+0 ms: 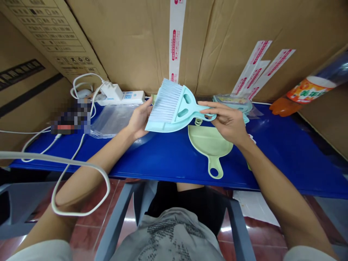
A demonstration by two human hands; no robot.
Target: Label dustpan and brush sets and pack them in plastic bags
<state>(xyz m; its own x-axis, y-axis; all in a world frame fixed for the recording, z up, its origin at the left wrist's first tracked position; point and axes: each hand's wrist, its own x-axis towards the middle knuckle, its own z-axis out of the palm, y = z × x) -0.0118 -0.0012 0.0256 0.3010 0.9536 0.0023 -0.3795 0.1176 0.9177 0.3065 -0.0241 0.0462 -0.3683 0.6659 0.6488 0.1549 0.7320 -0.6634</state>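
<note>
A light blue hand brush (187, 103) lies nested on a matching light blue dustpan (165, 127), both raised above the blue table. My right hand (228, 119) pinches the two handles together on the right. On the other side my left hand (140, 119) grips the dustpan's left edge beside the bristles, its fingers partly hidden behind it. Below, a pale green dustpan (210, 141) rests flat on the table, its handle toward me. My right hand covers part of the view of its upper right side. A small pale coil (198, 122) sits just behind it.
Clear plastic bags (112, 121) and a white power strip (133, 97) lie at the back left, with white cables (81, 159) looping forward. Bagged light blue items (236, 103) sit behind my right hand. An orange drink bottle (307, 90) is at right. Cardboard (130, 43) walls the back.
</note>
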